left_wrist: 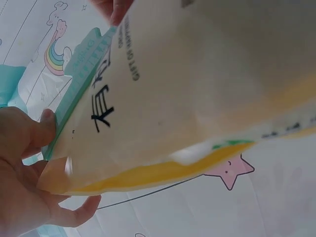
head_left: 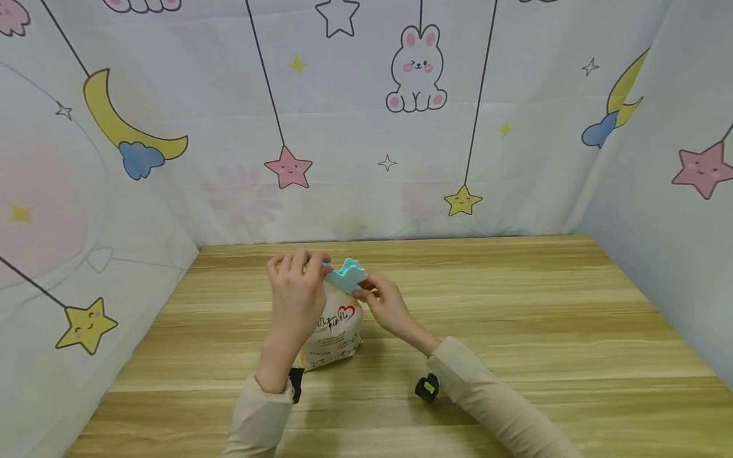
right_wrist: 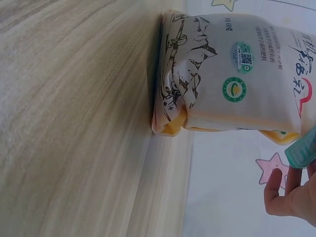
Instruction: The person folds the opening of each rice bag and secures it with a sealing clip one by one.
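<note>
A cream paper-like bag (right_wrist: 237,74) with dark lettering, a red heart outline and yellow side edges stands upright on the table. Along its top edge lies a light-blue bag clip (head_left: 349,278) with a wavy-edged end. My left hand (head_left: 298,286) pinches one end of the clip, its thumb (left_wrist: 48,127) pressed on the strip at the bag's corner. At the other end, the fingers of my right hand (head_left: 389,305) grip the clip near its wavy part. Part of the bag is hidden behind my left hand in the head view.
The wood-grain table (head_left: 515,331) extends to both sides of the bag. Behind and beside it hangs a pale cloth (head_left: 355,127) printed with stars, moons and a rabbit. Black wrist-camera mounts (head_left: 427,387) sit below the sleeves.
</note>
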Demonstrator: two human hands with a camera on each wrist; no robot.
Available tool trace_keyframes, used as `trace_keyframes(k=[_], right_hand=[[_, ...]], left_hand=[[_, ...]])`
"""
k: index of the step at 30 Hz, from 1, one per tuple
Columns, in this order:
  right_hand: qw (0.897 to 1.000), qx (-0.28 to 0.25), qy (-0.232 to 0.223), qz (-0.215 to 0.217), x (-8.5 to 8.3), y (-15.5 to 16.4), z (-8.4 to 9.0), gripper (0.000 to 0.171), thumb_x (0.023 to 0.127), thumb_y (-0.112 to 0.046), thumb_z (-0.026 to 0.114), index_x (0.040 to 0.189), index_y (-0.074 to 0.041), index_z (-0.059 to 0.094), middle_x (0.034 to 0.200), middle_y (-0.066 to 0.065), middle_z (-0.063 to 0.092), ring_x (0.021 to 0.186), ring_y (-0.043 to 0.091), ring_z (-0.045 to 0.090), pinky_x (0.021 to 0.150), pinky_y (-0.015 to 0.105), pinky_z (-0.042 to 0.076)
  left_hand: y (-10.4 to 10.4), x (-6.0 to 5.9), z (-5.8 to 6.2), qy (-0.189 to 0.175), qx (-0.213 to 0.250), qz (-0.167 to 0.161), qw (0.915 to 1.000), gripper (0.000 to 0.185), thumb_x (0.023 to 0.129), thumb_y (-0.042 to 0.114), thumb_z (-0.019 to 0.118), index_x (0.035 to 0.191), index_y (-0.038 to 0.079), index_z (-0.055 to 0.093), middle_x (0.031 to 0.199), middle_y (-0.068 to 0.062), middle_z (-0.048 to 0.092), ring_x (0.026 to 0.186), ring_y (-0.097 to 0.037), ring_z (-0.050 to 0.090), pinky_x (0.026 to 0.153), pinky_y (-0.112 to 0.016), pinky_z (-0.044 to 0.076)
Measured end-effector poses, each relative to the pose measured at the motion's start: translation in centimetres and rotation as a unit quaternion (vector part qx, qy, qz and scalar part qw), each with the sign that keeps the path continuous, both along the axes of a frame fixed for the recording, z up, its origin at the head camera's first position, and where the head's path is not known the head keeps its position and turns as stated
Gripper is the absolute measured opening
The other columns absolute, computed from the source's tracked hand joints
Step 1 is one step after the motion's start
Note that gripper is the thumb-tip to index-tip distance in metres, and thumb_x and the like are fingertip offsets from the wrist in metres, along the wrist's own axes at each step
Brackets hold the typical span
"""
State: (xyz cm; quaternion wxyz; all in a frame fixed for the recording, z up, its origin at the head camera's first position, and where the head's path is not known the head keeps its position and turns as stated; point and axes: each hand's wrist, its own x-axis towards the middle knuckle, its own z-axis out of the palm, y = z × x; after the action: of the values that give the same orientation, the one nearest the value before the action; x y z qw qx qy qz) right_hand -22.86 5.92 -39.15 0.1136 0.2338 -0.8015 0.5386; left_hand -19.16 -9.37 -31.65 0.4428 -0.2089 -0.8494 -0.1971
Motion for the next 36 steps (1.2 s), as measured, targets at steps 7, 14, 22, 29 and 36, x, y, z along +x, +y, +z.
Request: trace_keyframes(k=[7, 14, 22, 29, 36], right_hand=[[1.0, 0.011, 0.016, -0.007, -0.2, -0.07, 0.03, 0.02, 0.084, -0.01, 0.057, 0.103, -0.005, 0.06, 0.094, 0.012, 0.062, 0.079, 0.021, 0.059, 0.067, 0.023, 0.047], [1.0, 0.005, 0.02, -0.01, -0.06, -0.17, 0.24, 0.02, 0.083, -0.011, 0.058, 0.102, -0.006, 0.061, 0.092, 0.012, 0.062, 0.078, 0.023, 0.059, 0.064, 0.022, 0.046], [1.0, -0.003, 0.02, -0.018, 0.38, -0.29, 0.51, 0.019, 0.082, -0.01, 0.059, 0.101, -0.005, 0.061, 0.092, 0.012, 0.063, 0.078, 0.023, 0.06, 0.063, 0.021, 0.046], [1.0, 0.004, 0.007, -0.005, 0.18, 0.14, 0.04, 0.024, 0.084, -0.014, 0.057, 0.107, -0.01, 0.06, 0.097, 0.009, 0.063, 0.083, 0.021, 0.061, 0.069, 0.026, 0.049], [1.0, 0.014, -0.006, 0.001, 0.19, 0.56, 0.12, 0.027, 0.084, -0.018, 0.057, 0.11, -0.012, 0.06, 0.102, 0.008, 0.063, 0.088, 0.021, 0.061, 0.075, 0.031, 0.049]], left_hand=[[0.1, -0.25, -0.03, 0.013, 0.006, 0.009, 0.9999, 0.005, 0.076, 0.003, 0.065, 0.079, 0.004, 0.06, 0.072, -0.008, 0.053, 0.071, -0.029, 0.054, 0.081, -0.048, 0.035], [0.14, -0.37, -0.24, 0.015, -0.007, 0.03, 0.9994, 0.003, 0.079, 0.004, 0.063, 0.08, 0.007, 0.06, 0.075, -0.007, 0.052, 0.074, -0.029, 0.052, 0.081, -0.047, 0.034], [0.2, -0.32, -0.34, 0.023, -0.005, 0.035, 0.9991, 0.004, 0.079, 0.005, 0.063, 0.079, 0.008, 0.06, 0.076, -0.008, 0.054, 0.073, -0.029, 0.051, 0.079, -0.047, 0.033], [0.2, -0.1, -0.19, 0.013, -0.011, 0.041, 0.999, 0.003, 0.078, 0.008, 0.064, 0.079, 0.008, 0.061, 0.076, -0.007, 0.055, 0.075, -0.03, 0.054, 0.08, -0.047, 0.034], [0.14, 0.29, 0.12, -0.007, -0.014, 0.037, 0.9992, 0.004, 0.08, 0.01, 0.063, 0.082, 0.009, 0.061, 0.078, -0.007, 0.055, 0.077, -0.03, 0.055, 0.084, -0.049, 0.032]])
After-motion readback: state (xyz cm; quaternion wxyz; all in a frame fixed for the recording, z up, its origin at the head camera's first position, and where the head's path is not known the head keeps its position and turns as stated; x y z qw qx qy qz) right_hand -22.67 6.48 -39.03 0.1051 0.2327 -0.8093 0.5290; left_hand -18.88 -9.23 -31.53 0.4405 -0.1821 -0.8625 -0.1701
